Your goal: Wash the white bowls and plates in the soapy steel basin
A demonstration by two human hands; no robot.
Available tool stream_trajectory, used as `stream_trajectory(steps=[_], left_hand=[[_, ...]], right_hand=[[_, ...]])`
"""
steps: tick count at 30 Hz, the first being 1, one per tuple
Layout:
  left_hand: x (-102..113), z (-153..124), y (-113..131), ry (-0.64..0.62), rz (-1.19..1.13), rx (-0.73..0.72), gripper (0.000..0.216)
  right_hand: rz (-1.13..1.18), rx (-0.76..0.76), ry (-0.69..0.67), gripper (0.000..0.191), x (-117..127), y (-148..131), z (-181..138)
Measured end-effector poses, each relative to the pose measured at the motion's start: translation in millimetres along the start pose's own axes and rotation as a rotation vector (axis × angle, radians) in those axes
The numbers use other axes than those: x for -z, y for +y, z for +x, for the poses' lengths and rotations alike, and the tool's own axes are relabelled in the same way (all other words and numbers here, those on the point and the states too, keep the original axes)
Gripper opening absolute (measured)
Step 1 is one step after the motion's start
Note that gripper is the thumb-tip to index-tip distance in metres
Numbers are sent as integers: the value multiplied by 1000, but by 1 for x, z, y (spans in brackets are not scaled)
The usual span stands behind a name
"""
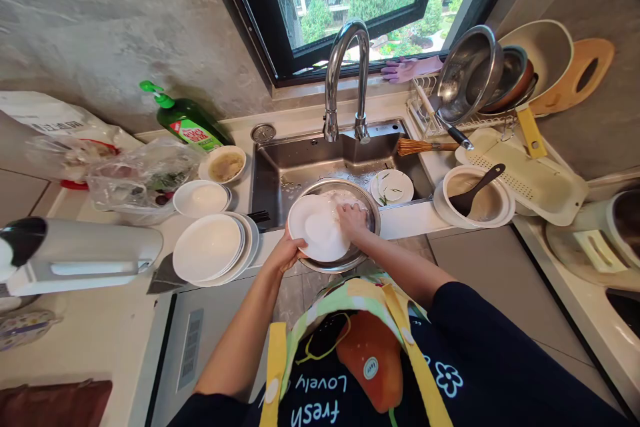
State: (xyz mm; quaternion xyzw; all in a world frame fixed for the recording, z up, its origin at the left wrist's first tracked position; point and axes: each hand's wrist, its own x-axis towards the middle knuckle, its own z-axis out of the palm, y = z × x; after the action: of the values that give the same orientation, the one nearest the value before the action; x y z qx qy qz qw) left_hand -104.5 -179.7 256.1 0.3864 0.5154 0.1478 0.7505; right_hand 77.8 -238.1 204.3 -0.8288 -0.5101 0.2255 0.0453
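Observation:
A white plate (316,230) is tilted over the steel basin (376,221) at the front of the sink. My left hand (289,250) is closed on the plate's lower left rim, thumb on top. At the plate's right edge, my right hand (353,220) is down in the basin with its fingers curled. Whatever those fingers hold is hidden by the hand and the suds (345,198). Behind the hand, small white plates (395,185) with green scraps lie in the sink (295,153).
Stacked white plates (207,250) and bowls (200,199) stand left, near a green soap bottle (193,125). The faucet (354,33) arches over the sink. A pot (473,200) with a dark ladle (477,188), a whisk brush (425,146) and a dish rack (425,103) are right.

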Motion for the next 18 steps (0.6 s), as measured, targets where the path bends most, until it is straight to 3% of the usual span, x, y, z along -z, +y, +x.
stream_trajectory(steps=[7, 11, 15, 18], left_hand=[[-4, -3, -2, 26, -34, -23, 95], [-7, -2, -9, -37, -73, -6, 93], [-5, 2, -16, -67, -85, 4, 90], [-4, 5, -18, -93, -75, 10, 89]], right_hand=[[3, -44, 30, 32, -2, 0, 18], [138, 18, 41, 30, -5, -5, 25], [320, -18, 122, 32, -13, -17, 33], [474, 94, 177, 35, -16, -34, 34]])
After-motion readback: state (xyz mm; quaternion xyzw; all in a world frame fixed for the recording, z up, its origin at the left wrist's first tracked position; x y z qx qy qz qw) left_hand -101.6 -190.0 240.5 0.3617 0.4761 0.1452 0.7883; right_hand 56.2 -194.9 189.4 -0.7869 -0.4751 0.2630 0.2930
